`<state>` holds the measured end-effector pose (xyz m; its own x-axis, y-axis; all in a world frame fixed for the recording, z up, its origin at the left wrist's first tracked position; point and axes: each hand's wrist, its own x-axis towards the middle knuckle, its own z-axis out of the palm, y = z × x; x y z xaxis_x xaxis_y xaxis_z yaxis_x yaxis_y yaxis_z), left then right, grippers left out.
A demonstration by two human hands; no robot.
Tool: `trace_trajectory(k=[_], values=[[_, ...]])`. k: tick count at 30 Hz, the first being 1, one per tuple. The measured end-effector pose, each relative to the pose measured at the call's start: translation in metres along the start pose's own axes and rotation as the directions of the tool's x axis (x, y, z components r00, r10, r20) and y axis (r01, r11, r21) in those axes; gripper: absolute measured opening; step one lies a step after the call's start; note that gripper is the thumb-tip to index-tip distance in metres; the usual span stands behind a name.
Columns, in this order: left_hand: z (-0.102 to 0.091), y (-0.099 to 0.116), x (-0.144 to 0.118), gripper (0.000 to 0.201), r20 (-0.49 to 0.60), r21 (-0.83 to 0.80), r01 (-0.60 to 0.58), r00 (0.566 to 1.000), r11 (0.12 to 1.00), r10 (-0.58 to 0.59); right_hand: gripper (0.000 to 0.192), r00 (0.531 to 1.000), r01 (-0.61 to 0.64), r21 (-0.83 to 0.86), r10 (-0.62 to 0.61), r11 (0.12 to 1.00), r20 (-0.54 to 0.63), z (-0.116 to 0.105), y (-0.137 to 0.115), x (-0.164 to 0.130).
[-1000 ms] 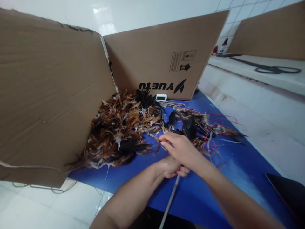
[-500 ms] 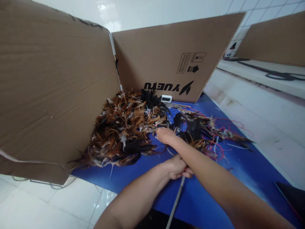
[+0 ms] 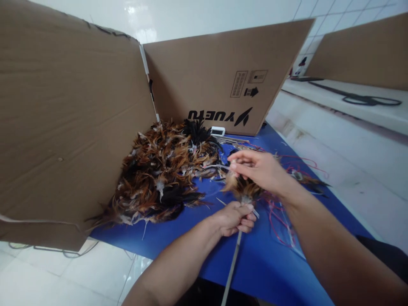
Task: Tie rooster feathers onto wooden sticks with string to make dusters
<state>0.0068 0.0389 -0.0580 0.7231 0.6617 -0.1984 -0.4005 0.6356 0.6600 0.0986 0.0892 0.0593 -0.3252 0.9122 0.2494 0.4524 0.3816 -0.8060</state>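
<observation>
My left hand (image 3: 237, 217) is closed round a thin pale stick (image 3: 232, 267) that slants down past the table's front edge. Brown and dark feathers (image 3: 245, 189) stand out from the stick just above that fist, with a whitish band of down at their base. Over them, my right hand (image 3: 258, 170) pinches a small feather (image 3: 233, 180) between thumb and fingers. A thin pale strand (image 3: 215, 166) reaches left from these fingertips; whether it is a quill or a strip I cannot tell. Left of both hands lies a large pile of brown and black feathers (image 3: 159, 174).
Cardboard panels (image 3: 207, 80) wall the blue table (image 3: 178, 229) at the left and back. Red string (image 3: 276, 227) and dark feathers (image 3: 314, 185) lie to the right. Behind are thin sticks (image 3: 237, 140) and a small white device (image 3: 218, 131). Scissors (image 3: 363, 99) rest on a ledge.
My right hand has come back from the edge of the feather pile, moving right to above the left fist, with a feather in its fingers. The left hand stays on the stick.
</observation>
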Motion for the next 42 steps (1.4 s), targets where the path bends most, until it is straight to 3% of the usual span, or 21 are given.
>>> trace_trajectory(k=[6,9,12,14,18,24,27,32,39,42], values=[[0.002,0.003,-0.002,0.036,-0.002,0.0,-0.009,1.0,1.0,0.009,0.02,0.96,0.062,0.004,-0.058,0.998,-0.276,-0.04,0.019,-0.05],[0.001,0.001,-0.002,0.034,0.006,0.003,-0.004,1.0,1.0,0.004,0.018,0.891,-0.03,0.154,0.097,0.988,-0.444,-0.043,0.04,-0.071],[0.001,0.001,-0.001,0.033,0.016,-0.009,-0.002,1.0,1.0,0.002,0.021,0.814,-0.066,0.378,0.269,0.923,-0.515,-0.03,0.059,-0.084],[0.001,0.001,-0.001,0.033,0.012,-0.013,-0.01,1.0,1.0,0.011,0.021,0.804,-0.088,0.456,0.333,0.886,-0.492,-0.018,0.068,-0.09],[0.001,0.001,-0.001,0.029,0.028,-0.015,-0.042,0.999,0.999,0.043,0.021,0.851,-0.232,0.442,0.401,0.866,-0.339,0.004,0.079,-0.099],[0.0,0.002,0.0,0.028,0.031,0.007,-0.06,0.998,0.998,0.06,0.025,0.898,-0.31,0.381,0.4,0.871,-0.184,0.01,0.09,-0.104],[0.0,0.001,0.0,0.028,0.024,0.006,-0.054,0.998,0.999,0.054,0.024,0.88,-0.301,0.374,0.407,0.877,-0.246,0.006,0.094,-0.103],[0.0,0.001,0.001,0.024,0.035,-0.031,-0.043,0.998,0.999,0.044,0.021,0.787,-0.112,0.49,0.379,0.865,-0.488,0.003,0.096,-0.101],[0.003,0.001,0.0,0.023,0.028,-0.028,-0.041,0.999,0.999,0.042,0.02,0.835,-0.129,0.609,0.417,0.783,-0.359,0.009,0.087,-0.101],[0.005,0.002,0.0,0.023,0.023,-0.022,-0.05,0.998,0.999,0.05,0.021,0.853,-0.107,0.701,0.428,0.705,-0.3,0.009,0.089,-0.101]])
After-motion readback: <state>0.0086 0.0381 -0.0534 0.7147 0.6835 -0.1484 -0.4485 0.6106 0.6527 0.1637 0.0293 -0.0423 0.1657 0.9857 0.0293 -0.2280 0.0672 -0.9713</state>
